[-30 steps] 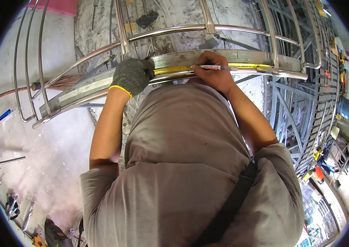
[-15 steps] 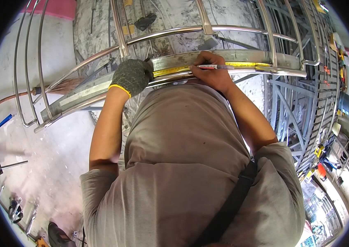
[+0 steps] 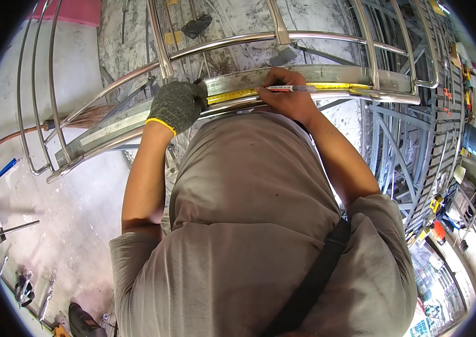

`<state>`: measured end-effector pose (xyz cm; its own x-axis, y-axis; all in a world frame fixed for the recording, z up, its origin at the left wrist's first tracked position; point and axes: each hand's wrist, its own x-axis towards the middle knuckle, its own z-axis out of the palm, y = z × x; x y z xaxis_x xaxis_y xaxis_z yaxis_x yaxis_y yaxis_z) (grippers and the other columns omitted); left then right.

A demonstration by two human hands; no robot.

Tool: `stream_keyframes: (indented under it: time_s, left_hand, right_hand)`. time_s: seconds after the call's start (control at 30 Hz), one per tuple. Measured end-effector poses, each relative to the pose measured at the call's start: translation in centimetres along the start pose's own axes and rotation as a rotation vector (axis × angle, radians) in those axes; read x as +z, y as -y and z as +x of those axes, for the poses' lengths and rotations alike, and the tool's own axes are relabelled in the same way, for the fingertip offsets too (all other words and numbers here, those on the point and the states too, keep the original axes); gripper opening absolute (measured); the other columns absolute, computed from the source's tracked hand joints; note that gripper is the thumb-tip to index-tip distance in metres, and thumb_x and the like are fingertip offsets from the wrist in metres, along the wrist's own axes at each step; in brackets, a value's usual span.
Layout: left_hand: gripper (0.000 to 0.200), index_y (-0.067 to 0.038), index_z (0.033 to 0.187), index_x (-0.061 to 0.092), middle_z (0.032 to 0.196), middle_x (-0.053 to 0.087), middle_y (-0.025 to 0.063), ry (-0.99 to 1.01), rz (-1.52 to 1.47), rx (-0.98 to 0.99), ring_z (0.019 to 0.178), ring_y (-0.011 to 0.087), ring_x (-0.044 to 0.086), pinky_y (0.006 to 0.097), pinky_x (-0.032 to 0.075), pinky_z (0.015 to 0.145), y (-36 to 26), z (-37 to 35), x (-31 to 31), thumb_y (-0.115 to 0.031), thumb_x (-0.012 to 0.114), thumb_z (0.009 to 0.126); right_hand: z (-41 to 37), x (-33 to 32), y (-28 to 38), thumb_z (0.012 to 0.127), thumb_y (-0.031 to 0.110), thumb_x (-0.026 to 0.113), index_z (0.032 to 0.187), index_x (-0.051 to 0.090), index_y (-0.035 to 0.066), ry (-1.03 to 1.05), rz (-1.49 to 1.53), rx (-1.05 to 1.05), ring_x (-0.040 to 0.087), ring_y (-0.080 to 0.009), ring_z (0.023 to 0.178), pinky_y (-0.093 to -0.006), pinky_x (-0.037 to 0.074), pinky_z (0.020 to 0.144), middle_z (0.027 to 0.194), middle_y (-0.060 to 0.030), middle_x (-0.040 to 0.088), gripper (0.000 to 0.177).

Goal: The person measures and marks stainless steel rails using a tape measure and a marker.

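Observation:
A yellow tape measure [image 3: 232, 96] is stretched along a polished metal tube [image 3: 243, 105], beside a flat grey metal bar [image 3: 235, 81]. My left hand [image 3: 176, 108], in a dark grey knit glove with a yellow cuff, is closed at the left end of the visible tape; the glove hides what lies inside the grip. Bare, my right hand [image 3: 285, 100] pinches a white marker pen [image 3: 293, 88], held almost level over the tape. The pen's tip is hidden by the fingers.
Curved shiny tubes [image 3: 221, 45] form a frame in front of me, with uprights on both sides. A broom [image 3: 86, 116] lies beyond it at left. Metal framing [image 3: 398, 151] stands at right. Wrenches [image 3: 47, 297] and a shoe [image 3: 83, 320] are at lower left.
My left hand has shifted very slightly left. My right hand and the marker pen have moved a little left and up along the tape.

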<state>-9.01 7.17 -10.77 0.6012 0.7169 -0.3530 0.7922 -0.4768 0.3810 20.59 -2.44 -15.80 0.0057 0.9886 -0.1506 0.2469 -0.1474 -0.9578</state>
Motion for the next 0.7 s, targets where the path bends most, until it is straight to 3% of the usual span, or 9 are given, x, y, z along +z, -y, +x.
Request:
stream_keyframes:
  time_s: [0.2, 0.3, 0.4, 0.7]
  left_hand:
    - [0.015, -0.014, 0.096, 0.087, 0.094, 0.08, 0.0177, 0.005, 0.005, 0.002, 0.091, 0.0406, 0.077, 0.0515, 0.06, 0.086, 0.2, 0.0, 0.2, -0.021, 0.074, 0.09]
    - [0.016, -0.013, 0.096, 0.086, 0.095, 0.08, 0.0184, 0.009, 0.023, 0.005, 0.091, 0.0411, 0.076, 0.052, 0.06, 0.085, 0.1, 0.1, 0.2, -0.023, 0.074, 0.091]
    - [0.018, -0.012, 0.098, 0.085, 0.095, 0.079, 0.0191, 0.005, 0.03, 0.002, 0.091, 0.0413, 0.076, 0.0523, 0.059, 0.085, 0.1, 0.1, 0.4, -0.024, 0.072, 0.093]
    - [0.017, -0.01, 0.099, 0.083, 0.097, 0.078, 0.0187, -0.032, -0.018, 0.026, 0.092, 0.0401, 0.075, 0.0523, 0.058, 0.084, 0.1, -0.1, 0.6, -0.022, 0.071, 0.096]
  right_hand:
    - [0.4, -0.3, 1.1, 0.096, 0.015, 0.085, 0.093, 0.07, 0.002, 0.045, -0.034, 0.127, 0.062, -0.0093, 0.084, -0.0303, 0.053, 0.077, 0.088, -0.0032, 0.071, 0.021]
    - [1.3, -0.2, 1.2, 0.094, 0.024, 0.087, 0.095, 0.072, 0.001, -0.009, 0.085, 0.078, 0.064, -0.0119, 0.079, -0.0335, 0.055, 0.075, 0.083, -0.0065, 0.072, 0.027]
    - [1.8, -0.7, 1.1, 0.095, 0.024, 0.088, 0.099, 0.073, 0.001, -0.016, 0.049, 0.034, 0.064, -0.0106, 0.079, -0.0314, 0.054, 0.075, 0.083, -0.0043, 0.072, 0.028]
    - [1.5, -0.6, 1.6, 0.095, 0.015, 0.086, 0.1, 0.076, 0.001, -0.011, 0.184, 0.1, 0.064, -0.0081, 0.078, -0.0283, 0.052, 0.07, 0.085, -0.0029, 0.073, 0.018]
